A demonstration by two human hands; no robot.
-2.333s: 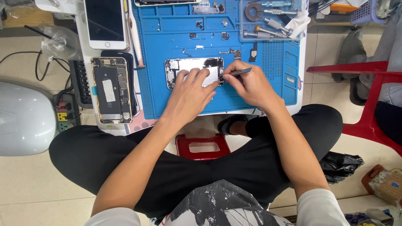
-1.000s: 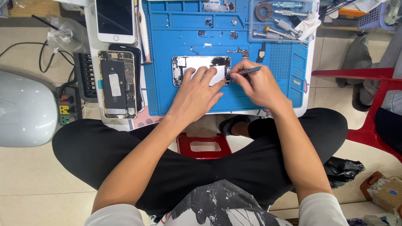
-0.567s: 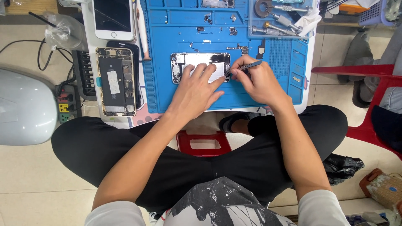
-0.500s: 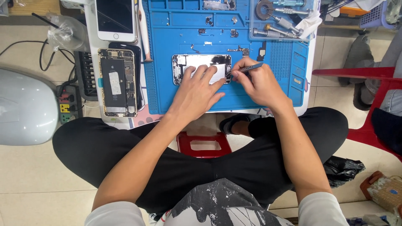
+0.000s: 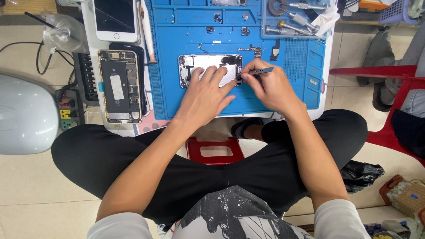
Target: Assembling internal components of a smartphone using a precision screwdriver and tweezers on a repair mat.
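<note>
Room on the blue mat (image 5: 177, 106) is open along its near edge, in front of your wrists. Your left hand (image 5: 205, 90) lies flat, fingers spread, pressing the opened phone chassis (image 5: 191, 66) at the mat's middle. Your right hand (image 5: 270, 84) is closed around tweezers (image 5: 256, 71), tips at the chassis's right end. Two more phones lie by the worktop's left edge: one open (image 5: 119, 86), one white-faced (image 5: 115, 20). Small loose parts (image 5: 242, 32) sit toward the far edge.
</note>
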